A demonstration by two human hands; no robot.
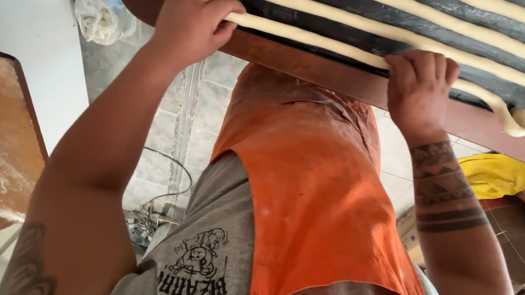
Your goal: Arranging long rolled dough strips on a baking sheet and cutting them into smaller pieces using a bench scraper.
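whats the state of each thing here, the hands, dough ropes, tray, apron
left hand: curled over the nearest dough rope's end
right hand: fingers pressed on the same rope
dough ropes: rolled long, lying in rows; nearest one curls at its end
dark tray: loaded
orange apron: worn, floury

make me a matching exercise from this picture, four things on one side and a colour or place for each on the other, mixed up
Things:
1. apron
2. dough ropes
3. left hand
4. cloth

Colour or place:
A. pale cream, lying in long rows on a dark tray
B. yellow, low on the floor at the right
C. orange, dusted with flour, worn over a grey shirt
D. curled over the near end of a dough rope

Pairs: 1-C, 2-A, 3-D, 4-B
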